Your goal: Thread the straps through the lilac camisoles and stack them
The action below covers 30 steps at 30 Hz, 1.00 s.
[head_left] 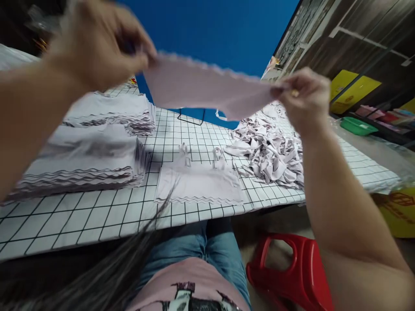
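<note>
Between my raised hands stretches a pale pink fabric piece (pixel 207 86) with a wavy upper edge, held above the table. My left hand (pixel 100 47) pinches its left corner, and my right hand (pixel 301 93) pinches the right one. A small white loop dangles from the cloth's lower edge. Below it, a pale camisole top (pixel 199 183) with thin straps lies flat on the table, its wavy hem toward me. Motion blurs both hands a little.
Neat stacks of pale fabric pieces (pixel 81 151) stand at left on the checked tablecloth (pixel 81 216). A loose heap of pale garments (pixel 269 149) lies at right. A blue panel (pixel 210 30) rises behind the table. On the floor at right stands a red plastic stool (pixel 304 272).
</note>
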Tool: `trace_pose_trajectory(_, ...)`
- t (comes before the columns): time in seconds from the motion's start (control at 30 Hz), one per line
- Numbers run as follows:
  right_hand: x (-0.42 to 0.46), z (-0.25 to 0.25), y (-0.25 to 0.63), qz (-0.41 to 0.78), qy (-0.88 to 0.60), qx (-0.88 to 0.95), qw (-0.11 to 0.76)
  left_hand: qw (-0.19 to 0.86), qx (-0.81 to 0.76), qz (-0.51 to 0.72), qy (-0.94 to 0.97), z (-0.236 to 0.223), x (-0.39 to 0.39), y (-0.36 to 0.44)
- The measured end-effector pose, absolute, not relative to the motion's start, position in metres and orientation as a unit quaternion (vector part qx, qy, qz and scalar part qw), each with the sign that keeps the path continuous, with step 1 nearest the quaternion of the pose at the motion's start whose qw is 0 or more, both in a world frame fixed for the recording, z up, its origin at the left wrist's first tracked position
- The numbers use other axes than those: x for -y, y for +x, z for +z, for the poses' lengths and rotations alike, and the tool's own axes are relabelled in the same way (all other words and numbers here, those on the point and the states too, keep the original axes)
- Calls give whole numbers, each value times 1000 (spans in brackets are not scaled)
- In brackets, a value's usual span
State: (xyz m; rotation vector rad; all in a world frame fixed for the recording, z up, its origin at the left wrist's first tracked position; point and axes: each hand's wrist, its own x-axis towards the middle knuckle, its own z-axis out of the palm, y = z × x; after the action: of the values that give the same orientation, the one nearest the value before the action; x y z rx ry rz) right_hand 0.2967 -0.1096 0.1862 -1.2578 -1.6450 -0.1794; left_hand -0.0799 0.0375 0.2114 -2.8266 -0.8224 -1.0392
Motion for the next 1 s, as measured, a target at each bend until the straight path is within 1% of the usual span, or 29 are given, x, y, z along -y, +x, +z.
trace_pose_trajectory(0.03,120,156,295,-55,-531,686,495,46,237,-340,-909,181,-25,-82)
trace_pose_trajectory(0.1,143,91,291,-5,-577,695,429,12,166,-300,-939,117,-3,-88)
trace_pose_trajectory(0.17,165,32,285,-2,-598,715,362,0,149,-249,-957,58,14,-94)
trace_pose_trajectory(0.23,185,-8,277,0,-611,729,309,-2,134,-214,-968,18,24,-100)
trace_pose_trajectory(0.27,192,-20,274,-4,-615,732,293,-1,132,-202,-971,6,28,-102)
trace_pose_trajectory(0.33,204,-29,268,-23,-623,728,284,9,132,-193,-972,-2,31,-106)
trace_pose_trajectory(0.47,220,-22,263,-73,-626,718,297,48,128,-215,-967,8,37,-112)
trace_pose_trajectory(0.57,232,-23,260,-86,-621,730,271,54,111,-215,-969,6,43,-118)
trace_pose_trajectory(0.8,249,-30,253,-81,-633,739,215,25,99,-196,-975,-18,53,-128)
trace_pose_trajectory(0.87,253,-27,252,-71,-633,743,205,7,101,-190,-977,-17,54,-130)
trace_pose_trajectory(1.0,255,-17,254,-26,-631,749,203,-61,105,-177,-977,-3,52,-124)
